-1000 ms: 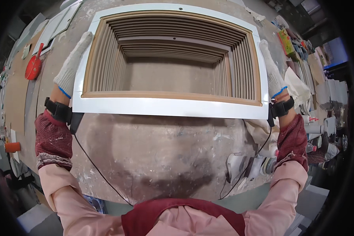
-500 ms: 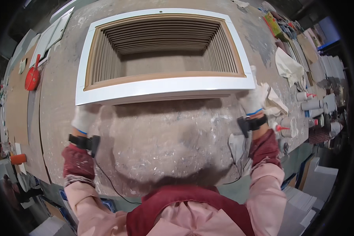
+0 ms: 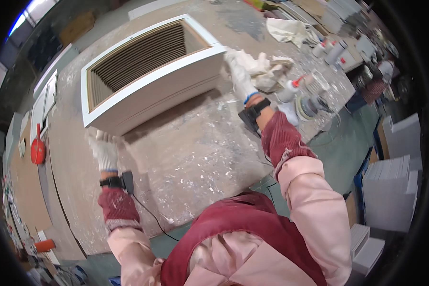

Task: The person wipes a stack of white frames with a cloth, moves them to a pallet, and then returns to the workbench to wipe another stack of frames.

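Observation:
A deep stack of white rectangular frames (image 3: 159,93) lies on the worktable, its hollow middle lined by many thin layered edges. My left hand (image 3: 103,145), in a white knit glove, has its fingers curled against the stack's near left corner, low down. At the near right corner my gloved right hand (image 3: 239,76) holds the stack's side; its fingertips are partly hidden behind the corner. Dark straps with a small box circle both wrists.
Beside my right hand lies a crumpled cream cloth (image 3: 267,69). Red-tipped white bottles (image 3: 291,89) and a round power sander (image 3: 310,106) stand near the table's right edge. A red-handled brush (image 3: 38,148) lies left. White panels (image 3: 388,193) are piled at right.
The whole view has tilted and shifted, so the stack appears farther left and slanted, with more of its near side showing. Both hands remain at its near corners.

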The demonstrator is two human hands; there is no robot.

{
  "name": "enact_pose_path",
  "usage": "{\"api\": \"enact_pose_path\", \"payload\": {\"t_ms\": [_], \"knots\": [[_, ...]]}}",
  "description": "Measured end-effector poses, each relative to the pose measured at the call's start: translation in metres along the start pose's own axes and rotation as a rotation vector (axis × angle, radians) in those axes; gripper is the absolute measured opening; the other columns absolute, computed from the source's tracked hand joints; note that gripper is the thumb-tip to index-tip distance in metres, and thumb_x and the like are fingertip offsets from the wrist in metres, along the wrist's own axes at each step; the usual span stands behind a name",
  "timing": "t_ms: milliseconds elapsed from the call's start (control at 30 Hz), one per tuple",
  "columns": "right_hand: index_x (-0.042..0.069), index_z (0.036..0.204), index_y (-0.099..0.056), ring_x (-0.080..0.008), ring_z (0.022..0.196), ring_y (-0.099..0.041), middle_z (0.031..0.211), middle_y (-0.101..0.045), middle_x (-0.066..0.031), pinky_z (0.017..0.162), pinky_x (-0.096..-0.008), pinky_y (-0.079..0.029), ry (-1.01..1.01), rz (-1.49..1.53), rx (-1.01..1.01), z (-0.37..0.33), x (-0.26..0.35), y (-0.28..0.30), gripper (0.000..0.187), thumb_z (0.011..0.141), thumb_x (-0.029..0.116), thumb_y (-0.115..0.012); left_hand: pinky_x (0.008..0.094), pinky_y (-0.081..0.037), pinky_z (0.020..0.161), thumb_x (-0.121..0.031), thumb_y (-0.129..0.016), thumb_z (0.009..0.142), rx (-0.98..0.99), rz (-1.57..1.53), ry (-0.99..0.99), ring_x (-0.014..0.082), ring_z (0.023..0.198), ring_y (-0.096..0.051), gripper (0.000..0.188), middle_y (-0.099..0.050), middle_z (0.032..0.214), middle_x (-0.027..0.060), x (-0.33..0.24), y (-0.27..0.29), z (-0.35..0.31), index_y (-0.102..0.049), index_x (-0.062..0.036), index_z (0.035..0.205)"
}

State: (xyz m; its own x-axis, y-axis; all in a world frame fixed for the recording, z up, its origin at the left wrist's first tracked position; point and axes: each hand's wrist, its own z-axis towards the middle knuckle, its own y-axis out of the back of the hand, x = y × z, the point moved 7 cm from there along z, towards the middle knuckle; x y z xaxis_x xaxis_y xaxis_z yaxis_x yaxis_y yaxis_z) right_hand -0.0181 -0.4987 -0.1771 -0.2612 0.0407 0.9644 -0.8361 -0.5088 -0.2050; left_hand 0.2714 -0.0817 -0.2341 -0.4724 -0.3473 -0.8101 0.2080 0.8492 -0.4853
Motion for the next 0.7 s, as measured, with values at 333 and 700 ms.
{"api": "enact_pose_path", "payload": {"t_ms": [333,700], "knots": [[0.013,0.102,-0.060,-0.0117,0.084,-0.057,0.100,-0.061,-0.0024,0.069,-0.0251,-0.045,-0.576,0.488,0.205,-0.288,0.043,0.190,0.047,0.090,0.058,-0.051,0.0347,-0.044,0.093,-0.050,-0.044,0.096,0.222,0.044,0.100,0.0216,0.110,-0.051,0.052,-0.055,0.118,0.0082,0.109,-0.018,-0.225,-0.050,-0.0070,0.125],[0.015,0.079,-0.049,-0.0029,0.052,-0.039,0.067,-0.041,0.0069,0.045,-0.0167,-0.031,-0.027,0.878,-0.738,-0.605,0.004,0.556,0.026,0.098,0.032,-0.044,0.0290,-0.049,0.083,-0.027,-0.060,0.091,1.765,0.942,0.353,0.0202,0.093,-0.061,0.041,-0.064,0.102,0.0118,0.434,-0.457,-0.501,-0.059,0.0073,0.115]]}}
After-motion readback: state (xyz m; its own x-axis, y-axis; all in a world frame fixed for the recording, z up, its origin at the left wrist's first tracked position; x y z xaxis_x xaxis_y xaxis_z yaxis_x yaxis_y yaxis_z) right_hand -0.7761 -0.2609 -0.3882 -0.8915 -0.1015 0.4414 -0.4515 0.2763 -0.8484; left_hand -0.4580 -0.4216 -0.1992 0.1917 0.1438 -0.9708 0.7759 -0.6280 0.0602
